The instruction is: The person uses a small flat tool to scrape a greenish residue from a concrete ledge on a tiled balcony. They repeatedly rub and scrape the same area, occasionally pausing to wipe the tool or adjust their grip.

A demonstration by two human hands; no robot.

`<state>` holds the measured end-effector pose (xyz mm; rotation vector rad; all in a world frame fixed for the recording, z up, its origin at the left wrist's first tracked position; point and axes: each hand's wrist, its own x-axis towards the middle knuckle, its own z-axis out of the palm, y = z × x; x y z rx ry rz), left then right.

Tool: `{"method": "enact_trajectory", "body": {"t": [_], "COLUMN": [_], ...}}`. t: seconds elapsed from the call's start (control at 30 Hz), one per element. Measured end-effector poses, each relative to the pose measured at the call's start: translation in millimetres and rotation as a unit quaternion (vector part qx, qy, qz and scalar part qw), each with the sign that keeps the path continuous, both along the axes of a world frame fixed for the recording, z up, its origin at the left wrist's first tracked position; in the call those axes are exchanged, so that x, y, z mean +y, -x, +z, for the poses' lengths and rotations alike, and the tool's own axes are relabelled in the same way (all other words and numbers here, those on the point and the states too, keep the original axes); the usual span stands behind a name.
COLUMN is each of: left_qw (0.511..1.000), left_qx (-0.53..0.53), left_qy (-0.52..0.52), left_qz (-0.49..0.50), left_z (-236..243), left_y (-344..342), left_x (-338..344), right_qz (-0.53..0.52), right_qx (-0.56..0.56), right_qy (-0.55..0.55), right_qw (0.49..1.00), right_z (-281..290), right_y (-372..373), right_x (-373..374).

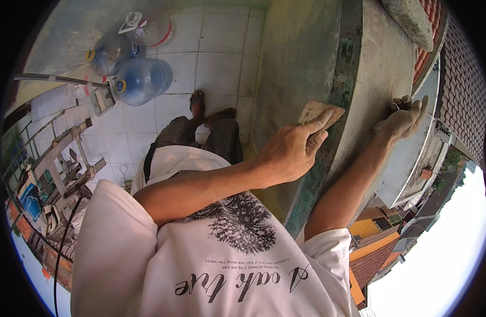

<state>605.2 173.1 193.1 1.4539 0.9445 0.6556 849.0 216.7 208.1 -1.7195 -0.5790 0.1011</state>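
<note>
My left hand (293, 150) reaches across my body and grips a flat, tan, rectangular piece (321, 112) between thumb and fingers. Whether it is a scraper blade or folded sandpaper I cannot tell. The piece lies against a strip of flaking dark green paint (342, 90) along the edge of a low wall (377, 68). Farther right, my right forearm lies over the wall's grey top. My right hand (404, 120), dusty and pale, is at the outer side with its fingers loosely curled and apart; nothing shows in it.
Blue water jugs (143, 80) and a clear jug (154, 30) stand on the white-tiled floor (216, 39) at far left. Nearer left are a metal frame (63, 158) and clutter. A rounded grey object (409, 21) lies on the wall's far end. Beyond it are tiled roofs (464, 79) below.
</note>
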Motion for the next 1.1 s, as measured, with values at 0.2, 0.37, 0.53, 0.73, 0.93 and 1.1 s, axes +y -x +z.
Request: {"method": "enact_trajectory", "body": {"t": [0.2, 0.37, 0.53, 0.73, 0.93, 1.1], "left_qw": [0.999, 0.969, 0.973, 0.99, 0.998, 0.988], "left_qx": [0.022, 0.058, 0.04, 0.005, 0.04, -0.01], "left_qy": [0.033, 0.222, 0.213, -0.117, -0.048, 0.152], "left_qz": [-0.031, -0.09, -0.076, 0.072, 0.011, -0.036], "left_z": [-14.0, 3.9, -3.1, -30.1, -16.9, -8.5], "left_y": [-5.5, 2.2, 3.2, -7.1, -5.7, -2.3], "left_x": [-9.3, 5.4, -10.0, -18.3, -10.1, -15.6], "right_qz": [0.002, -0.008, -0.005, -0.006, -0.011, -0.02], "right_qx": [-0.019, -0.039, -0.022, 0.005, 0.0, -0.002], "right_qy": [0.032, 0.044, 0.029, 0.001, -0.006, 0.003], "right_qw": [0.999, 0.998, 0.999, 1.0, 1.0, 1.0], "right_z": [2.5, 2.6, 1.7, 0.5, -0.8, 0.5], "right_y": [1.3, 3.0, 1.2, -2.5, -3.1, -1.1], "right_x": [-2.8, -2.1, 0.1, -1.5, -1.1, 0.8]}}
